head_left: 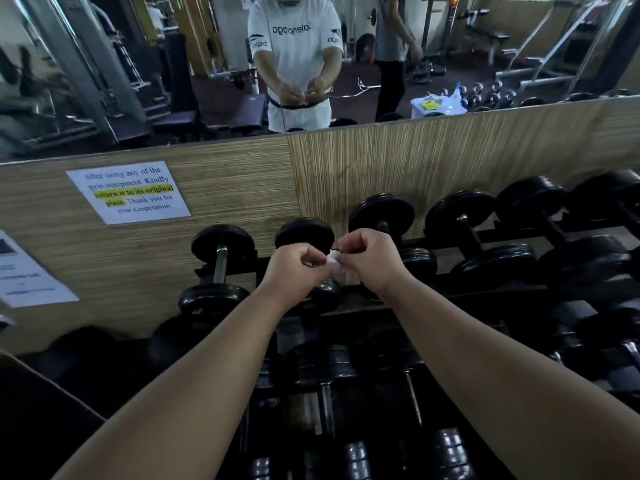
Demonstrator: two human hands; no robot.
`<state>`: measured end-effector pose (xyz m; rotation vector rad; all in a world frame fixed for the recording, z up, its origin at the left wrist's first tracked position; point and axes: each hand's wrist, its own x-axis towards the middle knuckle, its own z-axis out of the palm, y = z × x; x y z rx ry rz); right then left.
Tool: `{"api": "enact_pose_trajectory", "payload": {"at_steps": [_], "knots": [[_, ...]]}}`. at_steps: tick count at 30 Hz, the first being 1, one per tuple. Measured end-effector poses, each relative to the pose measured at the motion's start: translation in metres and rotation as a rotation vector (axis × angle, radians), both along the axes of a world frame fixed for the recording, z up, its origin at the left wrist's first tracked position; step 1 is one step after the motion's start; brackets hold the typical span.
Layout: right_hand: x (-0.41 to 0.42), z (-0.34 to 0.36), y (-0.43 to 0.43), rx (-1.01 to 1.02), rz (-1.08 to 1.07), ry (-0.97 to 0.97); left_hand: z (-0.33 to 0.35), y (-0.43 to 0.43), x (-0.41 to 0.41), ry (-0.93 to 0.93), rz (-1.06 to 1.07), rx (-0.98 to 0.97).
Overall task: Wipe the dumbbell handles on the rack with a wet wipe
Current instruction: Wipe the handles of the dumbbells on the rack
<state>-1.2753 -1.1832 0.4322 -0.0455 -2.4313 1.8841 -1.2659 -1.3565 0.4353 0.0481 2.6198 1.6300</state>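
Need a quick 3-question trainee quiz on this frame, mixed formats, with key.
1. True or false: the wet wipe is rubbing one of the dumbbells.
2. The left hand and right hand meet in front of the person. Which pinches the wipe? A) left only B) right only C) both
3. Fill in: the notice with yellow highlighting is to the ___ of the hands.
Key: 1 false, it is held up between the hands, off the dumbbells; 2 C; 3 left.
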Motion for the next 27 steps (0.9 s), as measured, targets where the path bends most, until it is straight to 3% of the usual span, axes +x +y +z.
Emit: {"api": "enact_pose_trajectory", "payload": {"at_steps": [3, 11, 16, 19, 23, 27], "knots": [[-0.005, -0.002, 0.005, 0.044, -0.015, 0.036, 0.004, 0.0, -0.001, -0.099, -0.049, 0.165], [-0.023, -0.012, -0.009, 0.052, 0.025, 0.019, -0.009, -0.015, -0.034, -0.187, -0.181, 0.179], [-0.032, -0.031, -0.037, 0.197, -0.151, -0.11, -0.027, -0.05, -0.075, -0.192, -0.049, 0.076], [-0.031, -0.054, -0.058, 0.357, -0.116, -0.264, -0.041, -0.077, -0.108, -0.19, 0.001, 0.038], [-0.026, -0.084, -0.097, 0.426, -0.183, -0.398, -0.058, -0.092, -0.139, -0.192, -0.071, 0.003], [-0.022, -0.101, -0.13, 0.377, -0.343, -0.412, -0.081, -0.095, -0.16, -0.021, -0.198, -0.223]]}}
